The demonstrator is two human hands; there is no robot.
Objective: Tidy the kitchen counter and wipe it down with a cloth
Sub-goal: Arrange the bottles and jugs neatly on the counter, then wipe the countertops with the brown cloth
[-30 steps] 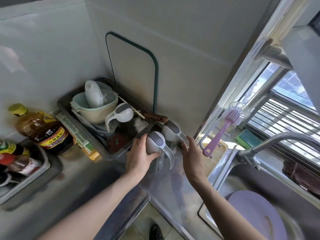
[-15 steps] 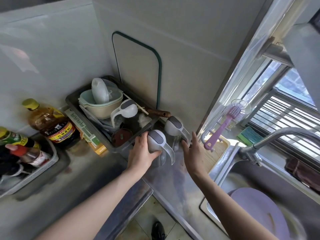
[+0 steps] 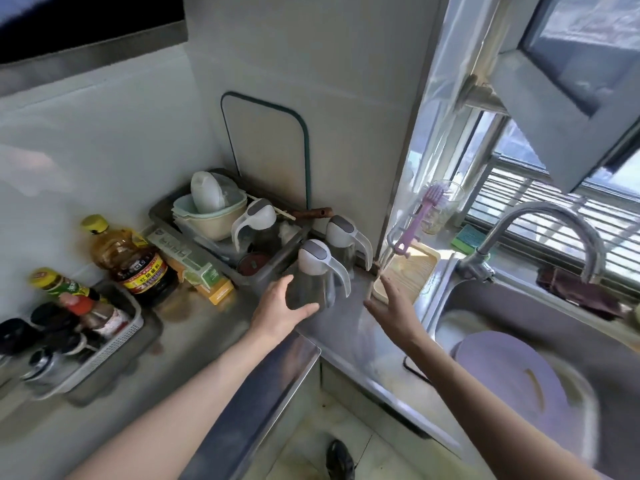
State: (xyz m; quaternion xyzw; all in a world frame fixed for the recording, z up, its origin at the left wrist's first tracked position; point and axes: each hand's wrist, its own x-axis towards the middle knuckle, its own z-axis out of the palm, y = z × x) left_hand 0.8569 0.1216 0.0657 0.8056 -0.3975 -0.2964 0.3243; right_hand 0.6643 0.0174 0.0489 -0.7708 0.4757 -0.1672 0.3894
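My left hand (image 3: 282, 308) grips the glass body of a dispenser bottle with a white-and-grey spout cap (image 3: 317, 271), held in front of the dish tray. A second, matching dispenser bottle (image 3: 344, 239) stands behind it in the corner by the wall. My right hand (image 3: 393, 306) hovers open to the right, fingers spread, just in front of a small wooden tray (image 3: 412, 271) and touching nothing. The steel counter (image 3: 349, 327) lies under both hands. A dark cloth (image 3: 575, 294) lies on the sink's far ledge.
A grey dish tray (image 3: 242, 271) holds bowls and a third dispenser. Oil bottle (image 3: 128, 258), a boxed roll (image 3: 194, 268) and a basket of sauce bottles (image 3: 90, 327) sit left. Right are the sink (image 3: 485, 306) with a purple board (image 3: 512, 379), faucet (image 3: 540, 230), pink brush (image 3: 419, 216) and sponge (image 3: 467, 239).
My right hand has let go of the rear dispenser and pulled back, opening. My left hand keeps hold of the front dispenser. The view has tilted up and back.
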